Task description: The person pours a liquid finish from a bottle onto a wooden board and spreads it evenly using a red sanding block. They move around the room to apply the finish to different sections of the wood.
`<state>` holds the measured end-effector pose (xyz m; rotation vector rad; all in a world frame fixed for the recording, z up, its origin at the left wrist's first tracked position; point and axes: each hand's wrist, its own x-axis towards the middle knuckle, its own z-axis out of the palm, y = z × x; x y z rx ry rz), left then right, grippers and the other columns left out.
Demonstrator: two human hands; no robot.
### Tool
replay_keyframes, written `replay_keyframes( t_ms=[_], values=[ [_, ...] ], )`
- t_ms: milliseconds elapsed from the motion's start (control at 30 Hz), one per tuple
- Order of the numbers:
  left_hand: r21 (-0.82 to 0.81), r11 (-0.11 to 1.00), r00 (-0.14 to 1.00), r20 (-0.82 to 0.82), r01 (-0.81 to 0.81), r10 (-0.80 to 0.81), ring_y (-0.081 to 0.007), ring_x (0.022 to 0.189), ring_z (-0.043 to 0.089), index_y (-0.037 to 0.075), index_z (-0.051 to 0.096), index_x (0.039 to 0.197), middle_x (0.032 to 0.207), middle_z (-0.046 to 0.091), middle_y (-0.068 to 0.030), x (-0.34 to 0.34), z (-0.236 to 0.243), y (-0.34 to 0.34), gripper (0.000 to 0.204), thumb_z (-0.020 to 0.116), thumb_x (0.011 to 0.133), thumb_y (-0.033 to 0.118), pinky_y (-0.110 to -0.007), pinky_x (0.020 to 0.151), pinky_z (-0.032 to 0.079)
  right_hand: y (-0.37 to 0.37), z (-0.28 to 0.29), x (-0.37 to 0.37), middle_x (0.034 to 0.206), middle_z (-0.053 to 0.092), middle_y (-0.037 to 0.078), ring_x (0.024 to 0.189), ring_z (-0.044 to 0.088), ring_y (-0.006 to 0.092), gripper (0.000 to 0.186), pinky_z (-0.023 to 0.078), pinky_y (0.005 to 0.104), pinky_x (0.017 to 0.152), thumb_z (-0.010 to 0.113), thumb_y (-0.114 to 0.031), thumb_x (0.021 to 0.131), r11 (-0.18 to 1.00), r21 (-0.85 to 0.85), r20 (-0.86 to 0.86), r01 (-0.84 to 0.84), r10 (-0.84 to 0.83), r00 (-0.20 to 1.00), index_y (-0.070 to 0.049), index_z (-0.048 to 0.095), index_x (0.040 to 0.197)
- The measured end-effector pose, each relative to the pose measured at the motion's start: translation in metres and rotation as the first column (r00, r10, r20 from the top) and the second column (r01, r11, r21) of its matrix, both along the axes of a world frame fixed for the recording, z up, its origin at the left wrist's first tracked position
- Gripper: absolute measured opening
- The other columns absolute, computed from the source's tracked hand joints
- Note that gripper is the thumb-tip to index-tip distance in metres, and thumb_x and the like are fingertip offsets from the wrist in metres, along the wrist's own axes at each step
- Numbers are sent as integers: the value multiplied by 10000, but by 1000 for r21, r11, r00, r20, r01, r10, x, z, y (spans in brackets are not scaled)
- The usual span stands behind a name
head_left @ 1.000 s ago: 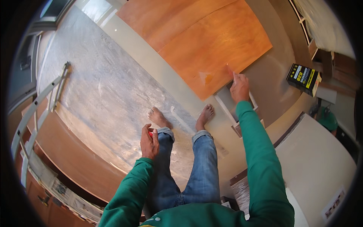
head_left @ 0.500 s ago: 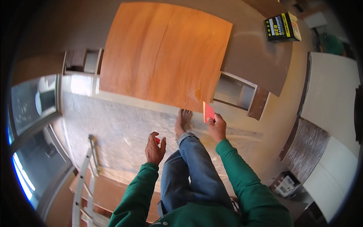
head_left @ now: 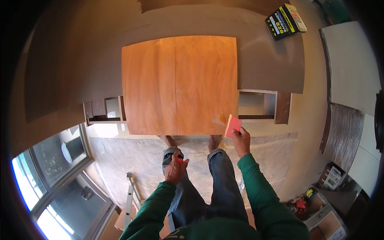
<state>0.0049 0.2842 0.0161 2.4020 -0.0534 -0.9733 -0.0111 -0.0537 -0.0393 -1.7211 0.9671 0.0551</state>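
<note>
An orange-brown wooden panel (head_left: 178,86) with a thin seam down its middle rests on a wooden frame in front of me, with an amber smear near its near right corner. My right hand (head_left: 241,142) is closed on a flat pink spreader (head_left: 233,125) with a pale edge, held at that corner. My left hand (head_left: 174,170) is lower, over my left leg, fingers curled round a small red object (head_left: 180,161) that is mostly hidden. My bare feet stand by the panel's near edge.
A dark sheet (head_left: 268,64) lies under the panel, bearing a black-and-yellow tin (head_left: 285,22). White boards (head_left: 348,68) and a cluttered box (head_left: 324,212) are at right. Glazed frames (head_left: 60,152) and an aluminium ladder (head_left: 132,192) are at lower left.
My view and stance have swung round to face the panel squarely. The pink spreader, barely visible a second ago, now shows broadly in my right hand, and my feet are at the panel's edge.
</note>
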Motion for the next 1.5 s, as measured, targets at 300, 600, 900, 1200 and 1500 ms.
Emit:
replay_keyframes(
  t_ms=[300,600,900,1200,1500],
  values=[
    [-69,924,919,-102,376,-382,-476,931,720,42,405,1409,1098,724,-250,103,-22,45,645,651,996,474,-578,784,569,49,-6,-22,989,730,51,850,668,129,182,550,307,768,659,-142,991,884,102,-160,457,-439,884,-2,714,1094],
    [-34,849,838,-148,527,-526,-486,954,716,40,406,1436,1133,709,-253,154,-21,119,660,636,997,476,-576,794,580,106,-4,8,1086,726,64,942,685,156,260,576,322,806,657,-152,991,736,133,-63,664,-663,746,9,702,1190],
    [-96,764,753,-129,639,-646,-467,995,713,43,430,1406,1171,697,-257,193,-10,87,607,621,1018,469,-560,812,576,122,-38,50,933,728,68,815,667,149,239,578,330,712,671,-143,928,615,142,108,775,-788,606,41,713,1074],
    [-68,760,741,-182,646,-646,-462,1036,701,45,438,1420,1217,676,-266,196,-13,82,613,639,1015,460,-541,848,571,120,-54,43,834,723,212,779,702,395,266,539,457,739,627,-232,879,653,-430,-168,624,-736,655,21,696,924],
    [-84,814,778,-251,575,-576,-468,1123,665,32,456,1410,1291,641,-264,195,-6,31,591,659,1007,415,-536,899,553,113,-40,95,702,660,105,655,617,170,243,506,380,644,655,-204,871,634,-314,-153,707,-768,622,33,668,819]
  ],
)
